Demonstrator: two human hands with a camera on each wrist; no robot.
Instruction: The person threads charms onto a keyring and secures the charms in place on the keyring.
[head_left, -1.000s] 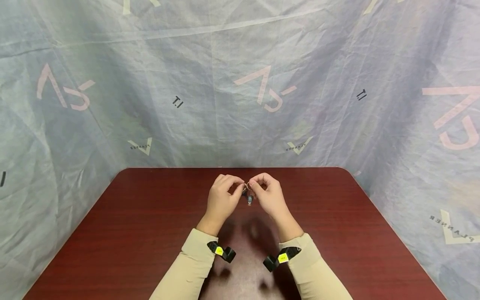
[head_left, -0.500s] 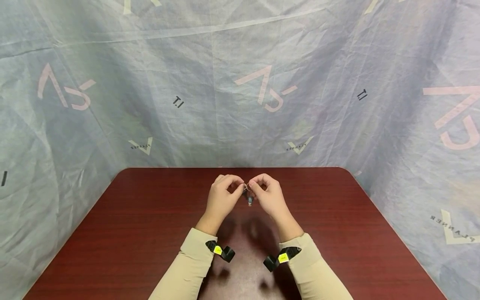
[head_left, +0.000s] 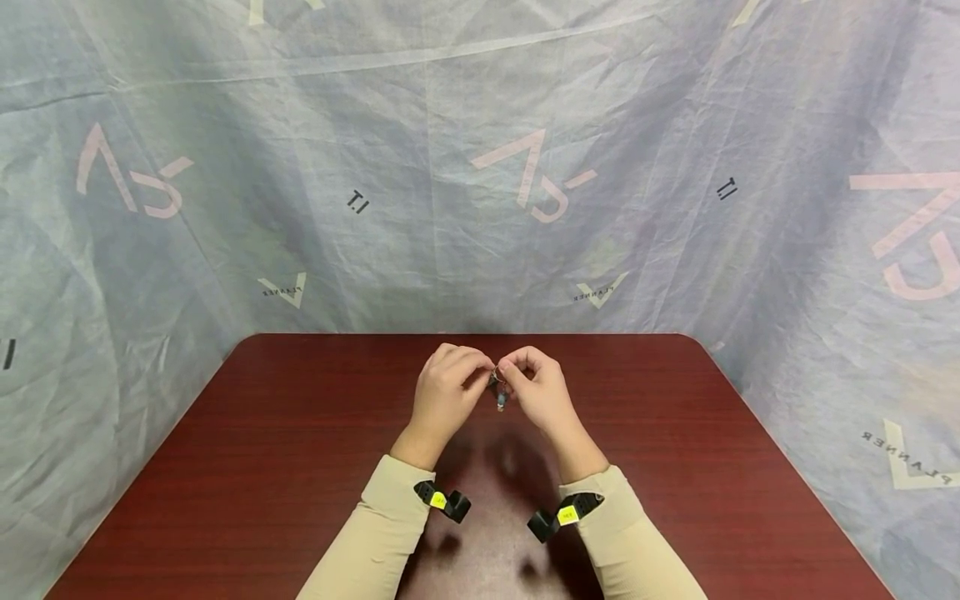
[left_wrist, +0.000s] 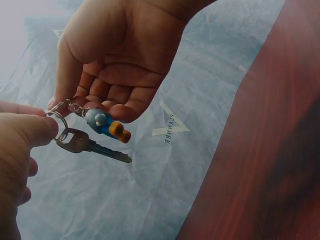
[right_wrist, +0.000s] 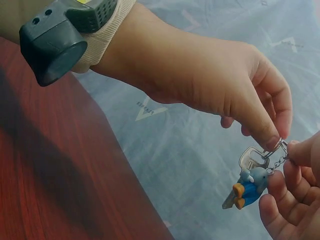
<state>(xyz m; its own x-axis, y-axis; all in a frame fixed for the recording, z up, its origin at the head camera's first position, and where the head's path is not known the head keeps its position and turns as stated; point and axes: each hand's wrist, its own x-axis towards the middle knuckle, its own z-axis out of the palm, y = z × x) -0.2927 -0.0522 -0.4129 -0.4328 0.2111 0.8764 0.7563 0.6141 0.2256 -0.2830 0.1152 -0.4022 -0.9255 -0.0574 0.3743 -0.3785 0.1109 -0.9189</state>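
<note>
Left hand (head_left: 444, 393) inward; table edge (head_left: 480, 336) beyond

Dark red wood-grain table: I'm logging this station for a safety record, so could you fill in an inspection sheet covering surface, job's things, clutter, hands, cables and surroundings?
Surface: dark red wood-grain table, with shadows near its middle.
Job's things: round silver metal key ring, carrying a toothed silver-grey metal key and, on a small metal chain, a grey-and-blue figurine with orange feet.
Clutter: nothing seen.
Left hand: pinches the key ring.
Right hand: pinches the metal fitting at the chain's end.
Cables: nothing seen.
Surroundings: grey-blue printed fabric sheet behind and at both sides; black wrist cameras with yellow labels at the beige sleeves.
</note>
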